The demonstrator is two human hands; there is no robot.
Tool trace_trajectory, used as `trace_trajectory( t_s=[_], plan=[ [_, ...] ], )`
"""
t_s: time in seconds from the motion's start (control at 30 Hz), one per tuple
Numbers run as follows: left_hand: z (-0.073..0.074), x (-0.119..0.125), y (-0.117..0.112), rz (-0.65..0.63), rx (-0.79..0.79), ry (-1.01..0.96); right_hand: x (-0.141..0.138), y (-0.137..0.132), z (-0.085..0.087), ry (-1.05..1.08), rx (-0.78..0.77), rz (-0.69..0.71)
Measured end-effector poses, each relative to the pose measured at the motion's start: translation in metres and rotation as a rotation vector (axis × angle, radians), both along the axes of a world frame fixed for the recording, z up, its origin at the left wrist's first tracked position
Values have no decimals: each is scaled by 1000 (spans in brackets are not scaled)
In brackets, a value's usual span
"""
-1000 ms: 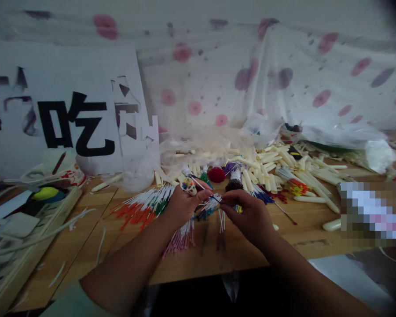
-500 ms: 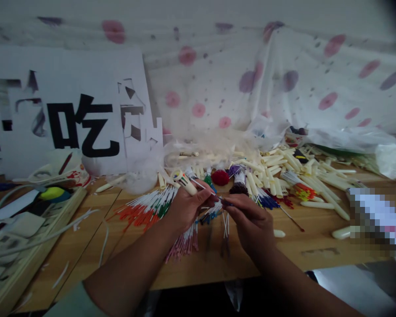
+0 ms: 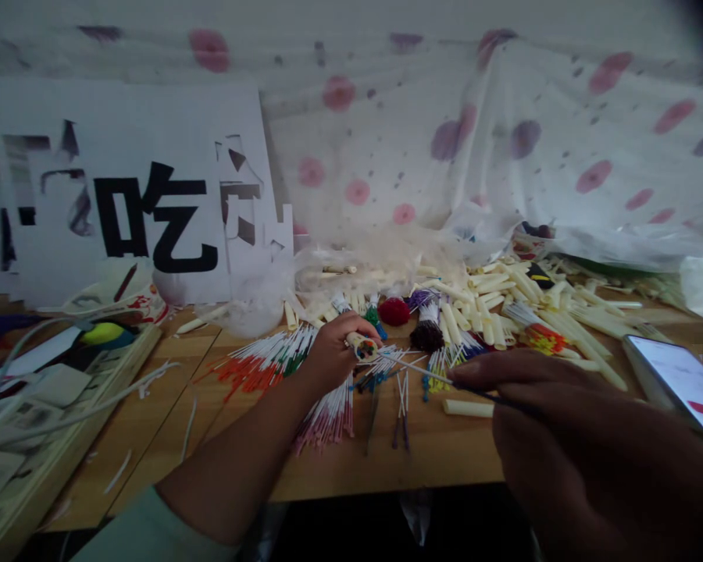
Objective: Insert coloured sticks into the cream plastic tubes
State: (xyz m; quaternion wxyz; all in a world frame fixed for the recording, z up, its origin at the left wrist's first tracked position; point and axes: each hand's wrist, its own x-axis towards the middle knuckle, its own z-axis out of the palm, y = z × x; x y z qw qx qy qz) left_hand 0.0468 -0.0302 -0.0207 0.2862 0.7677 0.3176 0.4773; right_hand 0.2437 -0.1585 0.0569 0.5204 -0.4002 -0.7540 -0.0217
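My left hand is closed around a short cream tube whose end shows several coloured tips. My right hand has come close to the camera and pinches a thin dark-tipped refill stick that runs from the tube's end back to my fingers. Under both hands, fans of thin white refills with coloured tips lie on the wooden table: an orange, red and green bundle, a pink bundle, and a few loose ones.
A heap of cream tubes and tufts of refills covers the table's far right. A phone lies at the right edge. White cables and a tray sit at left. A printed sign and spotted cloth hang behind.
My right hand has pulled back toward the camera, drawing a thin refill away from the tube. My left hand has tipped the tube so its end faces me.
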Motion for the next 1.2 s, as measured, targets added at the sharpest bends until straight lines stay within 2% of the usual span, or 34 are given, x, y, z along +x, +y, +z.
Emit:
trace_trajectory(
  t_s=[0.07,0.23,0.4,0.77,0.93,1.1,1.2],
  plan=[
    [-1,0,1,-10,12,0,-7,1,3,-26,11,-6],
    [-1,1,1,-26,37,0,-16,14,9,-210,190,89],
    [-6,0,3,-33,65,17,-25,26,-1,-165,217,104],
    [-6,-2,3,12,89,52,-26,31,-13,-157,126,123],
    [-4,-4,4,0,101,115,-31,38,-26,3,107,175],
    [0,-8,2,-81,143,187,-30,51,-43,-51,156,46],
    [2,-8,0,-84,174,211,-27,55,-51,-92,170,-28]
  ],
)
